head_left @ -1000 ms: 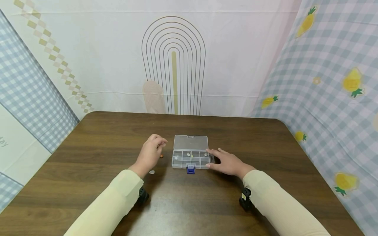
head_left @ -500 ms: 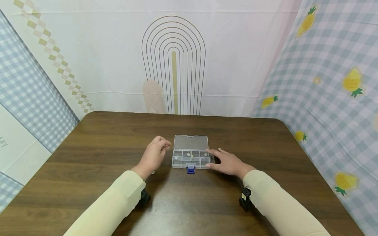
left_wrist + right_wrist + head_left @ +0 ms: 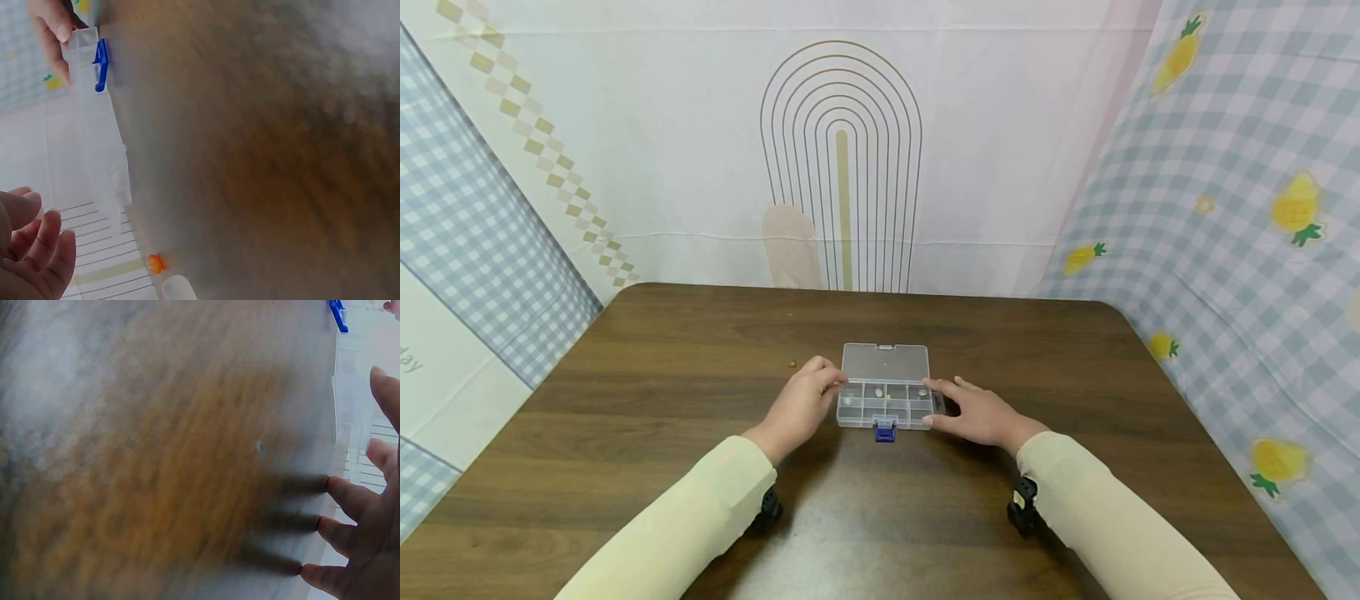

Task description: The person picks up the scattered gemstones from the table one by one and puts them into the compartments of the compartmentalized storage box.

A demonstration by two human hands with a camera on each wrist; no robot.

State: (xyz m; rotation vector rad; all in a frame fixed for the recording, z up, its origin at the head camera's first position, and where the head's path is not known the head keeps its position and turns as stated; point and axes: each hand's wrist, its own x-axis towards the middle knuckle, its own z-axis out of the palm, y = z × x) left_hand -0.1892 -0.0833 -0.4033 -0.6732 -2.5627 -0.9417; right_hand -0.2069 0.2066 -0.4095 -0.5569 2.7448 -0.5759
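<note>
A clear plastic compartment box (image 3: 875, 414) lies with its lid (image 3: 886, 364) folded back, and its blue latch (image 3: 885, 432) faces me. Several small pale pieces sit in its compartments, too small to identify. My left hand (image 3: 796, 408) is at the box's left end, thumb and forefinger pinched on a small pale piece that is mostly hidden. At the opposite end my right hand (image 3: 981, 416) rests with thumb and forefinger touching the box. Its other fingers, spread and fairly straight, touch the table in the right wrist view.
A small brown bead (image 3: 792, 363) lies left of the box. In the left wrist view an orange bead (image 3: 154, 264) and a white flat piece (image 3: 179, 288) lie on the brown wooden table (image 3: 880, 517). A patterned cloth (image 3: 700, 150) hangs behind the table.
My left hand has moved right to the box's left end, uncovering the brown bead and hiding the orange bead and white piece from the head view. My right hand and the box have stayed put.
</note>
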